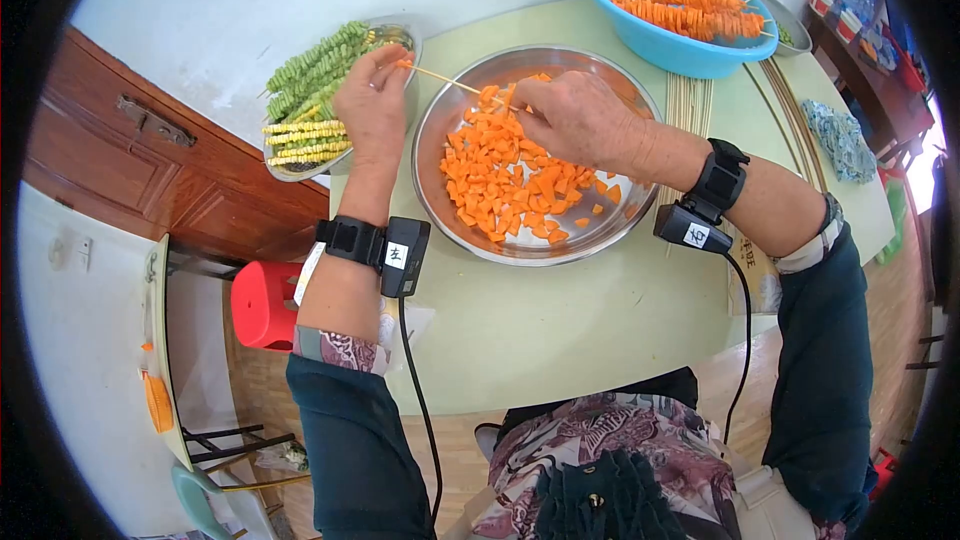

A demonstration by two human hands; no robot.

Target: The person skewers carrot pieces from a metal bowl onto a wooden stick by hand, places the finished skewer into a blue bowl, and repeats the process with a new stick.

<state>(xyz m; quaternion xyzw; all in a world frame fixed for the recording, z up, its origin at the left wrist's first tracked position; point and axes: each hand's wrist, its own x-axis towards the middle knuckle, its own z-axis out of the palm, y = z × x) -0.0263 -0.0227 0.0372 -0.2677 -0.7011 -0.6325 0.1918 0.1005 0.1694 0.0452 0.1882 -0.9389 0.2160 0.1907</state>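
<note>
A thin wooden skewer (445, 79) runs between my two hands above a wide steel bowl (425, 195). My left hand (373, 105) pinches its left end, where a small bit of orange carrot (404, 63) shows at the fingertips. My right hand (575, 115) is closed around the other end, over the bowl; its fingertips are partly hidden. Many cut carrot pieces (500, 175) lie loose in the bowl. Beside my left hand stands a bowl (292, 176) piled with green vegetable skewers (318, 70) and yellow ones (305, 140).
A blue basin (640, 45) with loaded carrot skewers (690, 15) stands at the back right. Bare skewers (690, 105) lie right of the steel bowl, near a crumpled cloth (840, 140). A red stool (265, 305) is left of the table (560, 340). Cables hang from both wrist devices.
</note>
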